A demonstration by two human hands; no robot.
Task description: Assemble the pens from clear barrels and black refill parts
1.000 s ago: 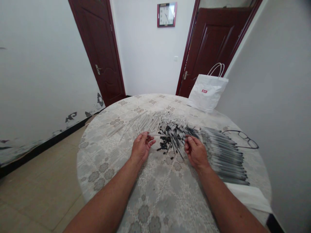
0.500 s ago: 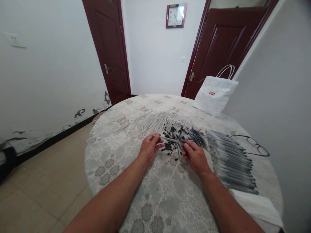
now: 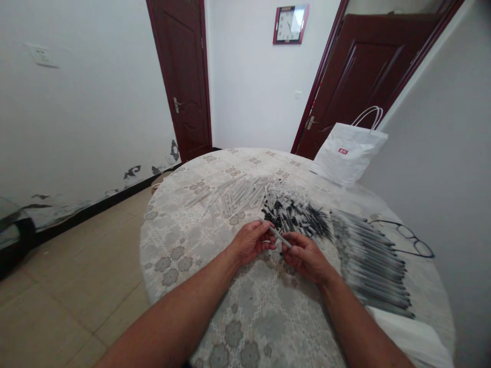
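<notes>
The wall clock [image 3: 290,24] carries the plainest figures in the room: ordinary numerals run round its white face [image 3: 286,30], and on the upper left I can pick out a 10 and an 11, while the ones lower down are too faint to swear to. Reflected light washes over the upper right, hiding the numerals there. Along the top of the clock sits a dark strip [image 3: 287,8] with a short line of lettering, too small to read. On the front of the white bag [image 3: 351,166], at the far right of the table [image 3: 276,317], a red label [image 3: 343,151] shows white characters, too blurred for me to make out.
</notes>
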